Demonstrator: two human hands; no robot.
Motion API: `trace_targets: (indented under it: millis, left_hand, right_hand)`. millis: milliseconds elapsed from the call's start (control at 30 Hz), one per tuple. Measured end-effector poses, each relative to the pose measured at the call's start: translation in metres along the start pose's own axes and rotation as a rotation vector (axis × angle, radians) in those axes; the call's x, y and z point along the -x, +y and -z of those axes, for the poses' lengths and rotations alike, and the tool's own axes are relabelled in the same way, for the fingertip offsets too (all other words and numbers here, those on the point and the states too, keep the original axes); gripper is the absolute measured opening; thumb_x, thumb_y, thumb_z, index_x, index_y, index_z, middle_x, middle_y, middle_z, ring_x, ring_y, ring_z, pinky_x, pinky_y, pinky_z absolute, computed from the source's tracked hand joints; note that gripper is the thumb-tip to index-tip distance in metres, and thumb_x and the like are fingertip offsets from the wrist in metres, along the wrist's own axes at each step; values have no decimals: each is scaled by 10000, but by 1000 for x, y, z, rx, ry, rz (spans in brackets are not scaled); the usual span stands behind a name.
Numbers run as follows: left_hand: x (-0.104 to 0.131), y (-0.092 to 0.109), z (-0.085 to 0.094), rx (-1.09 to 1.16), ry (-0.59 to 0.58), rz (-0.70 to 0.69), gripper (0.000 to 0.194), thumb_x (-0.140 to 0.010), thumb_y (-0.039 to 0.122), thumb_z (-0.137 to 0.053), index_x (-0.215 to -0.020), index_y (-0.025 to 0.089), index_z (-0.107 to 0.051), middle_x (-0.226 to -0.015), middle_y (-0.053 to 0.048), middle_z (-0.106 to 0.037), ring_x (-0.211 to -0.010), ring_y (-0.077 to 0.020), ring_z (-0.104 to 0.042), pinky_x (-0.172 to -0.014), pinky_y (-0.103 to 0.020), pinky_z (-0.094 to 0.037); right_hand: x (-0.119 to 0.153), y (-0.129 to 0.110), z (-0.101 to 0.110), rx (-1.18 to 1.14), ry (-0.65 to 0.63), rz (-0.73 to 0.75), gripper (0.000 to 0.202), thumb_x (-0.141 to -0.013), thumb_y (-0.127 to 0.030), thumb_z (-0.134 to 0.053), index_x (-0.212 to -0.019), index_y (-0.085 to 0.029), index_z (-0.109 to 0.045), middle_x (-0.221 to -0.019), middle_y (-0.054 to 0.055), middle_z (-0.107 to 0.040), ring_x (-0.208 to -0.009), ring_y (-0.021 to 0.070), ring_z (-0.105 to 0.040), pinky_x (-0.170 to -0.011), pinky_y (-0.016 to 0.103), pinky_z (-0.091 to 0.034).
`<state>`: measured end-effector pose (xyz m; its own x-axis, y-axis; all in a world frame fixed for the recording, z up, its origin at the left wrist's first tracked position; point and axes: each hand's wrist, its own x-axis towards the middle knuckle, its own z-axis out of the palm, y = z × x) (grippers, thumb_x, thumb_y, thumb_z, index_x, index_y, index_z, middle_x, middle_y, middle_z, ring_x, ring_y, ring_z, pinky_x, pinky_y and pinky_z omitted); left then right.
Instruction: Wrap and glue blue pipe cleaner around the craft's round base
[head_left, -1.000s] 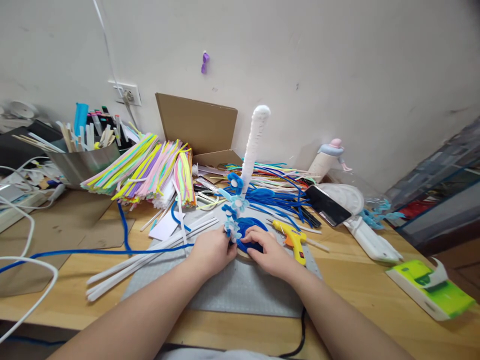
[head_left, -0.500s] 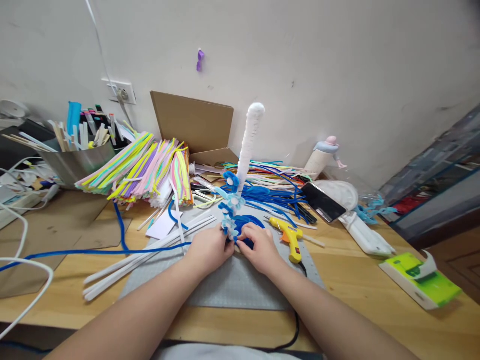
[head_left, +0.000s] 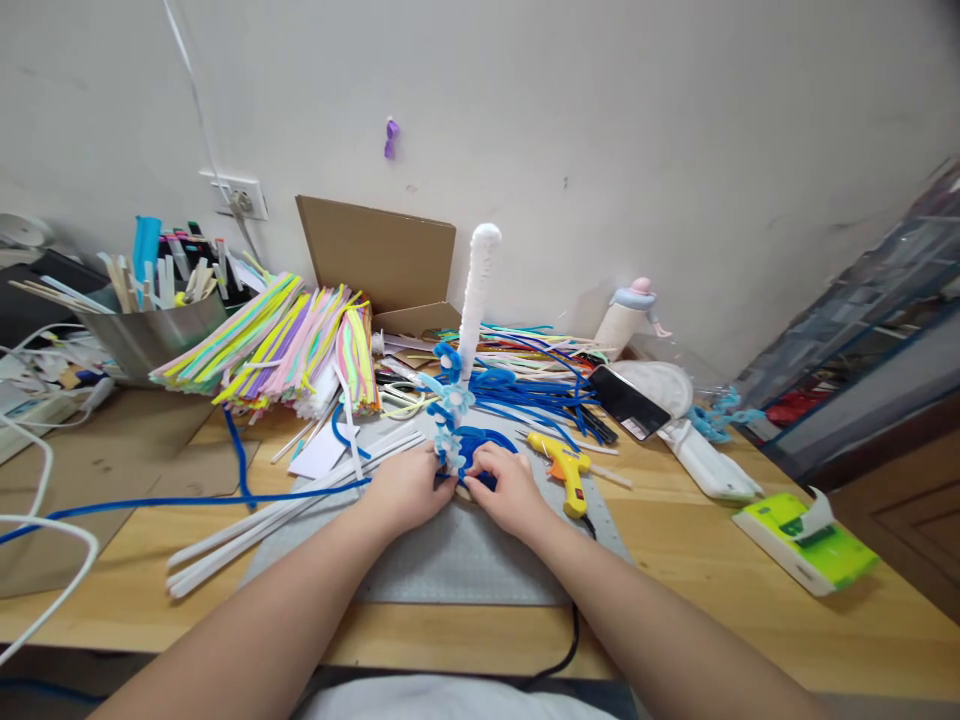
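My left hand [head_left: 409,490] is closed around a long blue pipe cleaner [head_left: 225,500], which runs out leftward from it across the table. My right hand [head_left: 511,492] faces it, thumb and index finger pinched on blue pipe cleaner near the front of a round blue base [head_left: 487,445]. Above the base rises a white fuzzy pole [head_left: 478,300], nearly upright. Blue and light-blue fuzzy flowers [head_left: 457,400] climb its lower part, just over my fingertips. My fingers hide the exact spot where the strand meets the base. Beneath lies a grey cutting mat [head_left: 465,570].
On the right lie a yellow glue gun [head_left: 568,470], a phone [head_left: 630,402] and a green tissue pack [head_left: 806,540]. White pipe cleaners [head_left: 247,540] lie at left, below colourful bundles [head_left: 277,340]. Loose blue stems [head_left: 532,390] and a cardboard box [head_left: 375,255] are behind.
The view has shifted slightly, so most things appear a little further left. Both hands keep their grip at the base, and the white pole stands a bit more upright.
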<state>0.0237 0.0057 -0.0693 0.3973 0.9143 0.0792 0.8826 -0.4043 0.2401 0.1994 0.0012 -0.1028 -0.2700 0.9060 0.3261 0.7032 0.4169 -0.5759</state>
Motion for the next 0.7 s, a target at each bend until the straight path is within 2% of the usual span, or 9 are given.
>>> trace_targets:
  millis: [267,400,533,700]
  left_hand:
    - [-1,4,1,-5,-15,50,241,-827,388,-496,-936,217,-626,-958,-57,-670,-888,-215,-643,-723,-271,-466]
    - [0,-2,5,-40,-41,25,267,-822,422,-509,-861,196,-648,-914,-74,-662,-854,-228,-642,-725,-293,-470]
    - [3,-13,14,-11,-70,-108,202,-802,342,-574,-950,228,-650,-1010,-58,-639,-942,-220,-615,-797,-290,-460]
    - [8,-17,32,-4,-36,-81,210,-789,269,-605,-995,243,-636,-1029,-50,-629,-989,-204,-586,-878,-291,-430]
  right_hand:
    - [-1,-2,1,33,2,-2,78,-760,-215,-635,-710,-201,-576,-847,-20,-621,-844,166,-543,-728,298,-276]
    - [-1,-4,0,59,5,-6,71,-748,-205,-636,-709,-202,-576,-844,-20,-621,-833,164,-542,-718,296,-267]
    - [-1,-4,-1,79,17,-4,86,-747,-207,-632,-697,-199,-563,-822,-27,-613,-811,154,-535,-706,288,-250]
    - [-2,-4,-3,86,30,1,95,-735,-201,-634,-695,-194,-548,-801,-44,-595,-791,135,-525,-696,280,-229]
